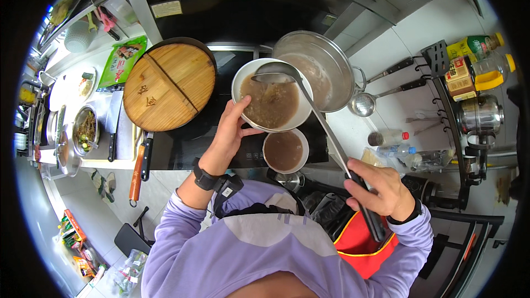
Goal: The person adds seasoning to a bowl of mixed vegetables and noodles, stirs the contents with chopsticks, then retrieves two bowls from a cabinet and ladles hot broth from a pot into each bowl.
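My left hand (230, 128) grips the near left rim of a white bowl (307, 107) filled with brown, grainy porridge (269, 109). In my right hand (379, 188) is the black handle of a steel ladle (323, 120). The ladle's head hangs tilted over the far side of the bowl, partly hiding the porridge. Behind the bowl, a large steel pot (337, 66) holds more of the brown liquid; the bowl covers part of its near left side. Closer to my body, a smaller white bowl (285, 150) of brown liquid sits at the front of the black cooktop (174, 151).
Left of the bowl stands a pan with a wooden lid (169, 87). A cleaver (114, 120) lies on the left counter beside a steel bowl of chopped food (86, 130). A skimmer (364, 105) and a slotted turner (434, 60) hang at right, near several bottles (389, 137).
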### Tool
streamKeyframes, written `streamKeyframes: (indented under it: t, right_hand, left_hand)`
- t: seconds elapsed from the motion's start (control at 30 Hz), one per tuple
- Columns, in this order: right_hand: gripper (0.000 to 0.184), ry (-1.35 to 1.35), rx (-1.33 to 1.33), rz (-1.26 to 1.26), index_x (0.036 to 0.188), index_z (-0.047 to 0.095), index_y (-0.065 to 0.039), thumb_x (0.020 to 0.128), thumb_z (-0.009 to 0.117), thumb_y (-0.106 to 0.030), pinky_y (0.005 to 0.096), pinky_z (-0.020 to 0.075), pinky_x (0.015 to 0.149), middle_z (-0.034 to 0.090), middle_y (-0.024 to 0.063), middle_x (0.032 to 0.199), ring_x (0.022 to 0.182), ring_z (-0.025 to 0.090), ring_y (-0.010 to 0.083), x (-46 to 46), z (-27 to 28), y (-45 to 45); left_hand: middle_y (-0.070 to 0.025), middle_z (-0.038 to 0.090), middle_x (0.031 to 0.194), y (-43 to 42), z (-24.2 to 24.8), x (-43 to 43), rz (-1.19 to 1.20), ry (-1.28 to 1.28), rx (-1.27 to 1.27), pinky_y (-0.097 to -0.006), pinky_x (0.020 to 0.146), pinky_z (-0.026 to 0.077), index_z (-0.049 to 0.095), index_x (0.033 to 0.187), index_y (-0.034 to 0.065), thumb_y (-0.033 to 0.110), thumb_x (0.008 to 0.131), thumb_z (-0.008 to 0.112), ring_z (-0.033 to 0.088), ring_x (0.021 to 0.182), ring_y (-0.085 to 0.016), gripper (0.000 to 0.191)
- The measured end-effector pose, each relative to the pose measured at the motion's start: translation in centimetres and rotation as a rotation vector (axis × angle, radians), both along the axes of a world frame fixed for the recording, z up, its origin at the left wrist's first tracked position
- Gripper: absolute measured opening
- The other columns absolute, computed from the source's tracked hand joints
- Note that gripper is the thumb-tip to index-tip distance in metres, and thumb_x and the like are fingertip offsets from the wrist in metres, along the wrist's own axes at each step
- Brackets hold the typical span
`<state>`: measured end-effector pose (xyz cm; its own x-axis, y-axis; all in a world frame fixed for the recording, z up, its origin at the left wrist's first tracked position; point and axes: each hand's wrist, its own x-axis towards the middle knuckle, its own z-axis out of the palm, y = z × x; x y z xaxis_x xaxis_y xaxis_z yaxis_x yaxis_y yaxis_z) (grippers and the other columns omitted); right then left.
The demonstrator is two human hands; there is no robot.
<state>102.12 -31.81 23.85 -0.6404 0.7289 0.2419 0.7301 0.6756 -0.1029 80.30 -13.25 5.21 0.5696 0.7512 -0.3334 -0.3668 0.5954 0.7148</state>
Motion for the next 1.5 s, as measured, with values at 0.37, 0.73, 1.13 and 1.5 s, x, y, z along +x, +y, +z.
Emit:
streamKeyframes:
  t: [0.37,0.73,1.13,1.5]
  right_hand:
    - [0.034,1.571,0.090,-0.914,0.108,0.051,0.007,0.096,0.047,-0.026,0.0325,0.0574,0.070,0.058,0.0191,0.100,0.082,0.067,0.0336,7.1,-3.7,4.3]
    - [0.013,0.529,0.295,-0.687,0.093,0.063,-0.001,0.080,0.066,-0.003,0.0332,0.0502,0.069,0.063,0.0141,0.091,0.079,0.063,0.0299,12.1,-18.7,9.6]
    - [0.024,1.684,-0.233,-0.973,0.096,0.055,0.008,0.091,0.056,-0.015,0.0340,0.0583,0.066,0.061,0.0152,0.093,0.075,0.067,0.0304,11.6,-20.6,13.0]
    - [0.032,1.827,-0.337,-1.219,0.093,0.054,0.010,0.089,0.054,-0.022,0.0304,0.0606,0.065,0.061,0.0229,0.084,0.072,0.067,0.0361,14.1,-14.8,9.6]
  left_hand:
    - [-0.0148,0.055,0.122,0.5,-0.9,-2.1,0.065,0.081,-0.039,-0.0372,0.071,0.059,0.037,0.132,0.0022,0.039,0.088,0.054,0.062,0.102,-0.027,0.060]
    - [-0.0201,0.052,0.123,-1.5,-1.6,-6.1,0.214,0.165,0.012,-0.0371,0.071,0.060,0.034,0.132,-0.0034,0.036,0.088,0.053,0.062,0.100,-0.030,0.062]
    - [-0.0218,0.052,0.121,-1.9,-1.1,-6.7,0.219,0.136,0.021,-0.0360,0.069,0.061,0.032,0.131,-0.0074,0.036,0.088,0.051,0.063,0.098,-0.030,0.064]
    - [-0.0202,0.048,0.128,-0.6,-0.6,-4.3,0.113,0.074,0.026,-0.0404,0.077,0.058,0.031,0.134,-0.0033,0.037,0.089,0.051,0.059,0.106,-0.031,0.064]
